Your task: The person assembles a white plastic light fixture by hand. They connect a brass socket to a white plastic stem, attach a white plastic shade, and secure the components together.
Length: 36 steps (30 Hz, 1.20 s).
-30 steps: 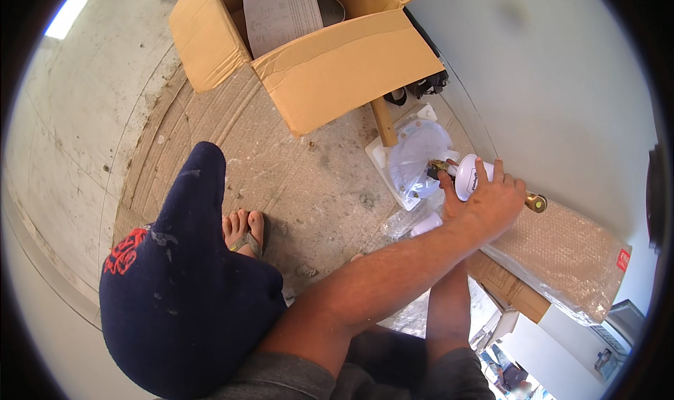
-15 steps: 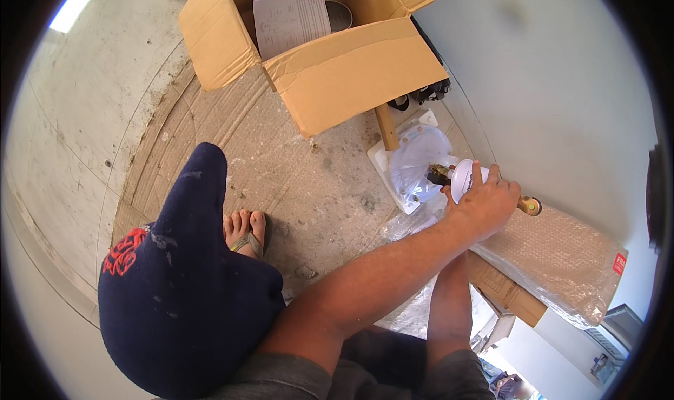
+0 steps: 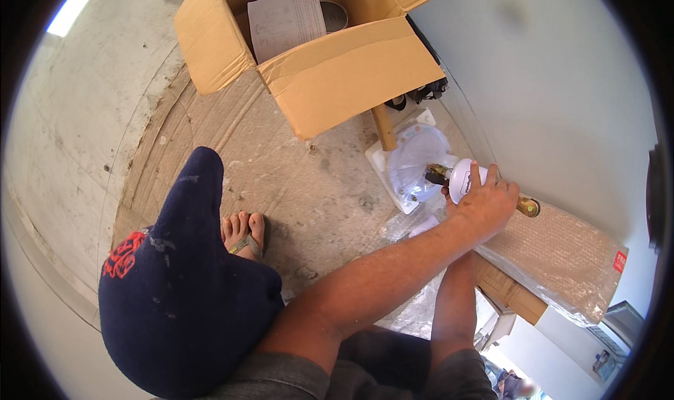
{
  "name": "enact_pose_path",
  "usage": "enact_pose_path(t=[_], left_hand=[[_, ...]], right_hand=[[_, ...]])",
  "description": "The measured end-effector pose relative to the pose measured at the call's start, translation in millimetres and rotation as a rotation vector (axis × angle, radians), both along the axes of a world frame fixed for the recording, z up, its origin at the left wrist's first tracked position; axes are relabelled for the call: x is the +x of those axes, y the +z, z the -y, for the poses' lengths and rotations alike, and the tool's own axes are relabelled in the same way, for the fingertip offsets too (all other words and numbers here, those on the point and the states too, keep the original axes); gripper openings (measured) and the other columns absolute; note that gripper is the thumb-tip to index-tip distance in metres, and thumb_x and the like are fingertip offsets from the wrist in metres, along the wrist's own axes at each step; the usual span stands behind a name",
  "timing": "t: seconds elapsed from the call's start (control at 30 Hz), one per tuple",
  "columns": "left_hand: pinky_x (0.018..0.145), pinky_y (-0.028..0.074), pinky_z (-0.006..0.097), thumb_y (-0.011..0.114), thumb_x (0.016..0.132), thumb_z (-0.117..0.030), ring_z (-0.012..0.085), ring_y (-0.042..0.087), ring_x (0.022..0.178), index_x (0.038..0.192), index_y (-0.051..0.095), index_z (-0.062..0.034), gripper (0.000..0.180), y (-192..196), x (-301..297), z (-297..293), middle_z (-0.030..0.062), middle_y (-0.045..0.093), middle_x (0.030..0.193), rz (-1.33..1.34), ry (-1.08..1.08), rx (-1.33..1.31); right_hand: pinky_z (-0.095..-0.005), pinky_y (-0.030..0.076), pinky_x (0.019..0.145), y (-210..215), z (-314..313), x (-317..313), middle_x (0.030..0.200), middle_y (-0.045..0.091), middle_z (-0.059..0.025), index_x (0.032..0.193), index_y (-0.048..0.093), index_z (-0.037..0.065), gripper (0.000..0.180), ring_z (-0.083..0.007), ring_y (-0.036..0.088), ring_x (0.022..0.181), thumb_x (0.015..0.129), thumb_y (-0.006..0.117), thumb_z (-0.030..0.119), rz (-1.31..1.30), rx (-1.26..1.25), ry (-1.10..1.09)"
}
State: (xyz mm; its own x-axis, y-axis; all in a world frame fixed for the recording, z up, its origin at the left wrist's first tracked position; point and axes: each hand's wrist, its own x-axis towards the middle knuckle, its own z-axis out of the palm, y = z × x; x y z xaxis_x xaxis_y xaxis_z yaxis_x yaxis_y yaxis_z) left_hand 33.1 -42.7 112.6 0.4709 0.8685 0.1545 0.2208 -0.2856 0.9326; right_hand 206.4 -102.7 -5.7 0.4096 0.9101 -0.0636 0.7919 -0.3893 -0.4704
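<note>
A white cup-shaped cover (image 3: 460, 178) sits on a brass-coloured rod (image 3: 528, 206), which has a dark and brass fitting at its other end. My left hand (image 3: 493, 198) reaches across from the left and closes its fingers over the cover. My right forearm (image 3: 453, 302) passes beneath the left one, which hides most of that hand. Just left of the cover lies a round white part (image 3: 415, 163) in clear plastic, resting in a white foam tray (image 3: 380, 163). The fitting's end overlaps this round part in the view.
An open cardboard box (image 3: 354, 74) stands ahead, holding a printed sheet (image 3: 284, 27) and bubble wrap. A bubble-wrapped carton (image 3: 562, 260) lies at right beside the wall. A wooden handle (image 3: 383, 128) shows under the box flap. My sandalled foot (image 3: 243, 235) rests on cardboard sheeting (image 3: 330, 182).
The whole view has shifted very slightly. My left hand keeps its hold on the white cover, and the rod stays at nearly the same tilt.
</note>
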Motion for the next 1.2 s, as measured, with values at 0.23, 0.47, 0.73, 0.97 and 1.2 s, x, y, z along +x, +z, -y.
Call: enact_pose_path(t=[0.23,0.47,0.73,0.97,1.2], left_hand=[[0.112,0.026,0.071,0.054,0.089,-0.005,0.0466,0.042,0.138,0.116,0.055,0.0066,0.03,3,-3,2,0.0253,0.061,0.12,-0.045,0.012,0.031],[0.112,0.025,0.071,0.056,0.087,-0.004,0.0472,0.041,0.139,0.115,0.054,0.0063,0.029,4,5,6,0.0252,0.06,0.12,-0.049,0.03,0.028],[0.111,0.025,0.072,0.055,0.087,-0.004,0.0474,0.042,0.138,0.112,0.055,0.0054,0.027,-10,17,9,0.0254,0.061,0.119,-0.098,0.091,0.074],[0.11,0.026,0.072,0.056,0.088,-0.005,0.047,0.042,0.138,0.112,0.056,0.0052,0.026,1,7,7,0.0243,0.062,0.119,-0.068,0.074,0.049],[0.11,0.028,0.072,0.056,0.088,-0.005,0.0472,0.041,0.138,0.114,0.056,0.0045,0.027,-1,10,7,0.0235,0.062,0.12,-0.048,0.083,0.024]], right_hand=[[-0.0352,0.052,0.085,-1,7,-1,0.121,0.065,-0.009,0.127,0.059,0.002,0.043,-0.018,0.062,0.107,0.087,0.073,0.007,-0.005,-0.005,-0.013],[-0.0354,0.053,0.085,-2,11,10,0.121,0.065,-0.0091,0.128,0.059,0.002,0.044,-0.0184,0.062,0.107,0.087,0.073,0.007,0.003,0.006,-0.035],[-0.0357,0.053,0.086,-3,9,11,0.122,0.064,-0.0092,0.129,0.058,0.002,0.045,-0.0189,0.062,0.108,0.087,0.073,0.007,-0.001,-0.006,-0.026],[-0.0359,0.053,0.086,0,12,12,0.123,0.064,-0.0093,0.129,0.058,0.002,0.046,-0.0193,0.062,0.108,0.087,0.073,0.008,-0.003,-0.014,-0.028],[-0.0362,0.053,0.086,1,13,11,0.123,0.064,-0.0094,0.13,0.057,0.001,0.047,-0.0198,0.062,0.109,0.087,0.073,0.008,-0.015,-0.023,-0.03]])
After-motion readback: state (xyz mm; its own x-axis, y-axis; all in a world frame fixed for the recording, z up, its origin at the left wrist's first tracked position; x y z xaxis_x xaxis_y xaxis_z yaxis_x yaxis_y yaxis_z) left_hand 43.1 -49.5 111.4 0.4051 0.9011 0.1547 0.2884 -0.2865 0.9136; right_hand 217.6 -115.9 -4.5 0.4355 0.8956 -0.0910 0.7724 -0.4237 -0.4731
